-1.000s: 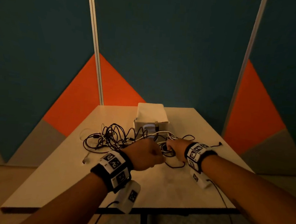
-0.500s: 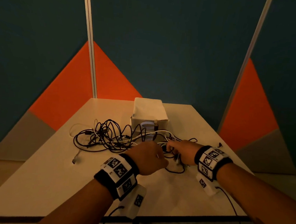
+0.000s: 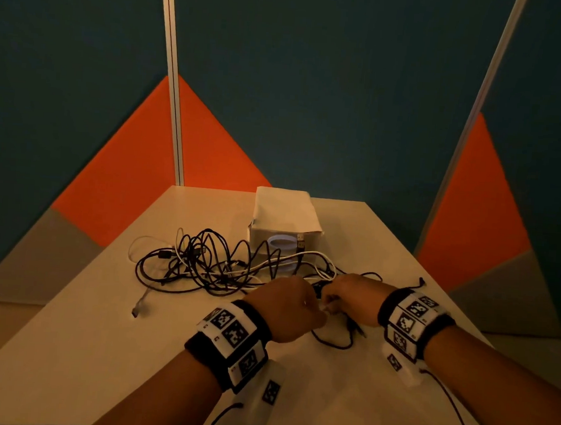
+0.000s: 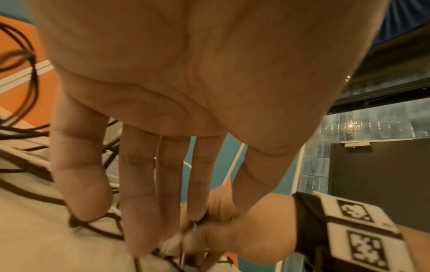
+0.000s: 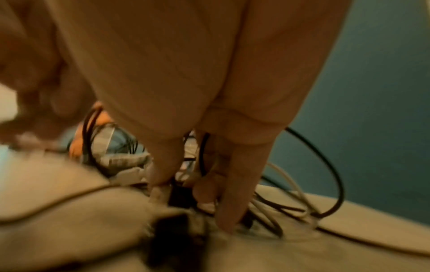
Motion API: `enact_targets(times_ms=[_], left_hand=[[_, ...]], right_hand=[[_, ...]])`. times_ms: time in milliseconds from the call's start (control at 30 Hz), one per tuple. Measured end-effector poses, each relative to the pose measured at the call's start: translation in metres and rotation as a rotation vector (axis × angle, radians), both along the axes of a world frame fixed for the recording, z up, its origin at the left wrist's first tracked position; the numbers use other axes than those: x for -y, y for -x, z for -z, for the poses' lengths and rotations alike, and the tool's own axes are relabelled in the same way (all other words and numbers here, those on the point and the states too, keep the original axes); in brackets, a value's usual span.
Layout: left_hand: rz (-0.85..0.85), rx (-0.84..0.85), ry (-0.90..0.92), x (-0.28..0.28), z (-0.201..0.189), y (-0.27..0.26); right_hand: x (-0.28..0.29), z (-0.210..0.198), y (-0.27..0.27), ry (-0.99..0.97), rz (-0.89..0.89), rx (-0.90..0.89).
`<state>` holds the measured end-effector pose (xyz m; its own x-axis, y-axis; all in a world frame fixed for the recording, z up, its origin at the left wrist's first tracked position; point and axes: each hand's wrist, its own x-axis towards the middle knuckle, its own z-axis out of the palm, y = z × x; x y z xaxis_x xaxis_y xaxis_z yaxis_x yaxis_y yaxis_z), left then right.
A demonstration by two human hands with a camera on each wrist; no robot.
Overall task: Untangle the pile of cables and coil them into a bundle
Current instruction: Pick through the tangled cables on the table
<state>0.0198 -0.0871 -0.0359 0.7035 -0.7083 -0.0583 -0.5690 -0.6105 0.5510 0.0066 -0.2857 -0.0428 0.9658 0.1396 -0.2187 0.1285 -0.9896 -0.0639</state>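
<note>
A tangled pile of black and white cables (image 3: 217, 264) lies in the middle of the pale table (image 3: 100, 349). Both hands meet at its right end. My left hand (image 3: 312, 313) hangs fingers-down over the strands; in the left wrist view its thumb and index fingertip (image 4: 197, 211) close on a thin cable right against the right hand. My right hand (image 3: 328, 300) digs into the cables, and in the blurred right wrist view its fingers (image 5: 232, 193) pinch a black plug (image 5: 179, 195). A loose black cable end (image 3: 337, 340) loops toward me below the hands.
A white box (image 3: 285, 219) stands just behind the pile, with a cable plug lying at its front. A grey connector (image 3: 137, 310) trails off the pile's left side. Blue and orange wall panels close in the table's far and side edges.
The two hands have stayed at the pile's right end and drawn closer together. The right hand has come slightly toward me with its cable; the pile has barely shifted.
</note>
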Motion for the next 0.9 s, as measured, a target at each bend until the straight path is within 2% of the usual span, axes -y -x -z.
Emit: enact_targets(times_ms=[100,200,267,333,467,600,667,733,800,900], left_hand=[[-0.019,0.025,0.049,0.004,0.001,-0.005],[-0.108,0.085,0.122,0.005,0.002,-0.006],[-0.171,0.107,0.302,0.007,0.005,-0.01],[-0.2,0.037,0.514,0.01,0.009,-0.015],[-0.18,-0.196,0.81,0.014,0.009,-0.012],[-0.191,-0.228,0.925,0.011,0.014,-0.008],[-0.187,-0.226,0.937,0.01,0.015,-0.005],[-0.191,-0.172,0.905,0.006,0.016,-0.004],[-0.213,-0.036,0.759,0.002,0.02,-0.007],[-0.168,0.095,0.241,0.0,0.024,-0.012]], right_hand=[[0.003,-0.008,0.005,-0.146,0.049,0.177],[0.004,-0.015,0.013,-0.318,0.116,0.325],[0.0,-0.021,0.02,-0.409,0.148,0.363],[-0.007,-0.027,0.027,-0.467,0.149,0.391],[-0.024,-0.035,0.042,-0.763,0.196,0.381],[-0.036,-0.032,0.052,-1.083,0.27,0.247],[-0.038,-0.029,0.054,-1.179,0.296,0.186],[-0.037,-0.024,0.056,-1.13,0.299,0.182],[-0.032,-0.014,0.056,-0.875,0.269,0.248],[-0.017,0.001,0.054,-0.416,0.237,0.257]])
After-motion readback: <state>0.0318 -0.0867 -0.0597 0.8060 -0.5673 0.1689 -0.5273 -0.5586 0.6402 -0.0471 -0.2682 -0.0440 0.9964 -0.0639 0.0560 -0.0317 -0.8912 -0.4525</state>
